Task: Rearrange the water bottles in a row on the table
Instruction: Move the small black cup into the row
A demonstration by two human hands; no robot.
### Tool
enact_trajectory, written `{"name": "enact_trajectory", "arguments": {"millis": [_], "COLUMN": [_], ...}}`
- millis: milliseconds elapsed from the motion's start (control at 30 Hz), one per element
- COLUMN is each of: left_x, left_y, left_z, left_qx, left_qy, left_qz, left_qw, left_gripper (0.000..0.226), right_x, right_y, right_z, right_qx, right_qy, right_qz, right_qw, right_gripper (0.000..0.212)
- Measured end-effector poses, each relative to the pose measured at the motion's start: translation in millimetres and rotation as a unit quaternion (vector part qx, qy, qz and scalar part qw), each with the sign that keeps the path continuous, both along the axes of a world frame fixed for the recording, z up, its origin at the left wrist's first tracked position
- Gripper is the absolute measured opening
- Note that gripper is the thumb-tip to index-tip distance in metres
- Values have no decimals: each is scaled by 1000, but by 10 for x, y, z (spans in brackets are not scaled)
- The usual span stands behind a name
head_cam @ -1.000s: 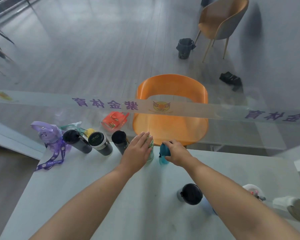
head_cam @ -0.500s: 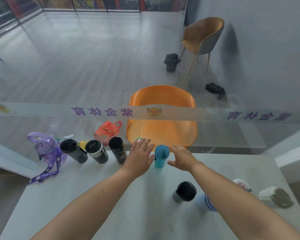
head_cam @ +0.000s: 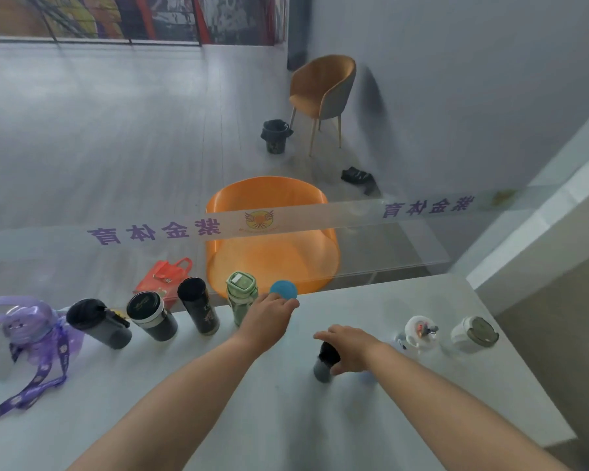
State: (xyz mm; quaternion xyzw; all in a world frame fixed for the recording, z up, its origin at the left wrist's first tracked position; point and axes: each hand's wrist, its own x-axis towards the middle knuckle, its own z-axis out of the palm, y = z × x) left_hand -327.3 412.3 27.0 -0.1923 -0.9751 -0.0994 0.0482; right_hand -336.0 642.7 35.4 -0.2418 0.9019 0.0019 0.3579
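Along the far edge of the white table (head_cam: 157, 389) stands a row: a purple bottle (head_cam: 31, 326) with a strap, a black bottle (head_cam: 97, 322), a black cup (head_cam: 152, 316) with a white ring, a tall black bottle (head_cam: 198, 309) and a green bottle (head_cam: 241, 299). At the row's right end is a blue bottle (head_cam: 283, 289). My left hand (head_cam: 269, 319) wraps around its body, so only the cap shows. Nearer me, my right hand (head_cam: 352, 348) closes over a grey bottle with a black cap (head_cam: 323, 367).
To the right stand a clear bottle with a toy lid (head_cam: 419, 329) and a white cup with a grey lid (head_cam: 474, 334). A glass panel runs along the table's far edge. Behind it are an orange chair (head_cam: 272, 239) and a red bag (head_cam: 164, 277).
My left hand left the green bottle and took hold of the blue one. My right hand let go of the blue bottle and came back onto the black-capped bottle. The view tilted up.
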Motion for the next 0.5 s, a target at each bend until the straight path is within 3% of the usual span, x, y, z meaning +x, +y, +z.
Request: {"name": "enact_trajectory", "arguments": {"millis": [233,500], "left_x": [-275,-803], "left_y": [88,296], "left_z": [46,-132], "left_qx": [-19,-80], "left_qy": [-93,-227], "left_qz": [42,138], "left_qw": [995,961], "left_gripper": [32,52], "right_x": [-225,-1052], "right_y": [-15,57], "right_z": [-84,-43], "right_qx": [-33,-104], "right_qy": [-5,52], "right_qz": [-26,-31], "right_qw": [999,993], "right_gripper": [70,67]}}
